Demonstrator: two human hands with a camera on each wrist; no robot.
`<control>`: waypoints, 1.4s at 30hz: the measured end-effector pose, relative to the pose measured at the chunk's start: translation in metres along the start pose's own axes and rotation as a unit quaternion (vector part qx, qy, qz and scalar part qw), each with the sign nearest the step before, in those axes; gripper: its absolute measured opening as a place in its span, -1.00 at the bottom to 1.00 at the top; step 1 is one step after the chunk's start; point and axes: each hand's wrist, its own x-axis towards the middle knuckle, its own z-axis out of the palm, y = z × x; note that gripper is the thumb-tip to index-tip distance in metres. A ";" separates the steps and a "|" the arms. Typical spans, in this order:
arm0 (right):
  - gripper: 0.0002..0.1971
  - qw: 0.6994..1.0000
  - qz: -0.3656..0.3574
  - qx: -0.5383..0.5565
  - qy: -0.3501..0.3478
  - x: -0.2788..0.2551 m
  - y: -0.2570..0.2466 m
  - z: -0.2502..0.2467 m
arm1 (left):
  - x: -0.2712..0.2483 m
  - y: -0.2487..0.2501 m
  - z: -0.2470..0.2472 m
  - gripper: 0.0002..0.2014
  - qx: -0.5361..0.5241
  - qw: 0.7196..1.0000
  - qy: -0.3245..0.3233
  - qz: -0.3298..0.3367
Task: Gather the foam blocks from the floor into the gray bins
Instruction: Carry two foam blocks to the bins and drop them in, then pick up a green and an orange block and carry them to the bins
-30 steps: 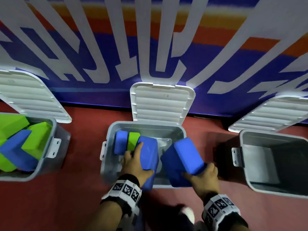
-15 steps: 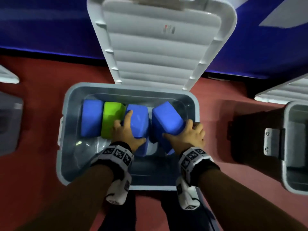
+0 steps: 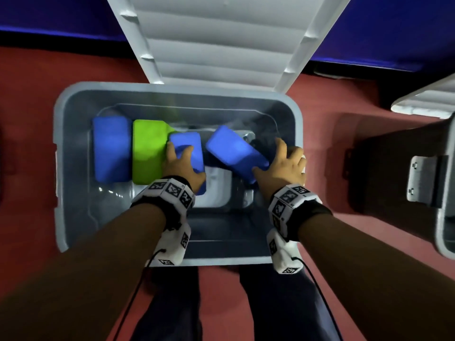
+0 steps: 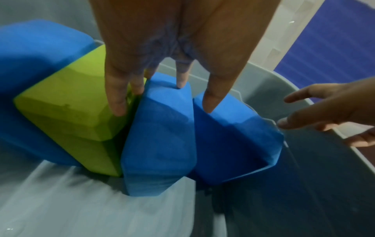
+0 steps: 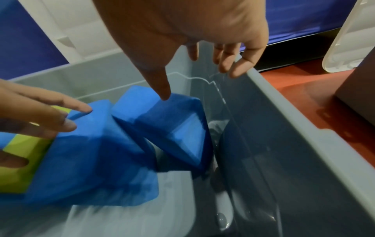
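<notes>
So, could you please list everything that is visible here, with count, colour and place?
Blue foam blocks: three, blue, inside the middle bin; one at the left end, one under the left hand, one tilted at the right.
Green foam block: one, green, between the left and middle blue blocks.
Middle bin: one, gray, on the floor, white lid open.
Second bin: one, gray, at the right edge, lid open.
Floor: red.
Wall: blue, behind the bins.
Wrist cameras: two, white with black markers.
Left hand: fingers straight, touching the middle blue block.
Right hand: open, thumb on the tilted block.
</notes>
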 end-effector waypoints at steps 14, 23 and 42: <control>-0.44 0.992 0.004 0.095 -0.080 -0.071 0.018 -0.003 | -0.062 -0.010 -0.026 -0.52 0.024 0.999 0.002 0.043; -0.47 0.981 0.037 0.137 -0.134 -0.137 0.027 -0.015 | -0.120 -0.040 -0.066 -0.53 0.050 0.996 -0.047 0.049; -0.72 0.947 0.065 0.286 -0.133 -0.303 0.070 -0.033 | -0.272 -0.033 -0.057 -0.65 0.100 0.976 -0.138 0.137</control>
